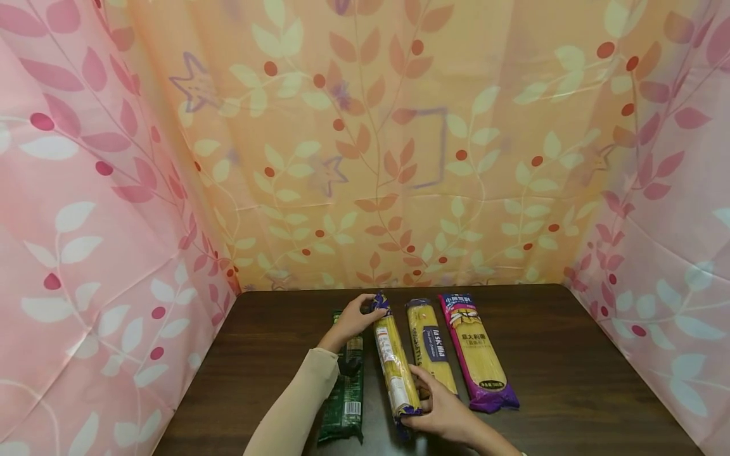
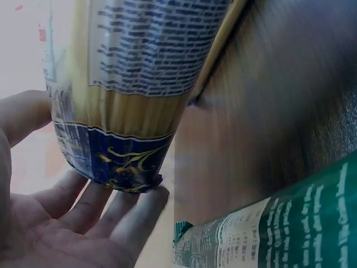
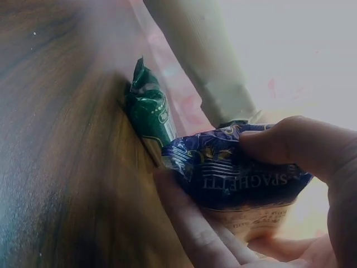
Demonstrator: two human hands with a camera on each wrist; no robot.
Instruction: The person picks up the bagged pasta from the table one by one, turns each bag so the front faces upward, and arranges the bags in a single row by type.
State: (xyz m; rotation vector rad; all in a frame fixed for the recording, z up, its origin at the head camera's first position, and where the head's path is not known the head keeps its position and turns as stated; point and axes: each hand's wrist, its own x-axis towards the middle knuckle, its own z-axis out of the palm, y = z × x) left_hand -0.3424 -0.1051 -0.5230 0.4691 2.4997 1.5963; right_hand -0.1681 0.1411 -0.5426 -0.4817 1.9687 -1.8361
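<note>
Landmark: the held packet [image 1: 392, 361], which we enter over the table [image 1: 245, 380], left hand [image 1: 355, 318] at its far end, right hand [image 1: 438, 405] at its near end. To its left we list a first packet [image 1: 345, 408] (partly under the left sleeve [image 1: 299, 402]); to its right, a second packet [image 1: 431, 342]; beyond that, a third packet [image 1: 479, 348]. Behind it we record a hanging cloth [image 1: 371, 158].

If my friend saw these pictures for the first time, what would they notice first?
Probably the big orange cloth with leaves and red dots, behind the table. Next, the yellow spaghetti packet in the middle, held by the left grip at its far end and the right grip at its near end. The pink-and-purple packet, furthest right, stands out too.
</note>
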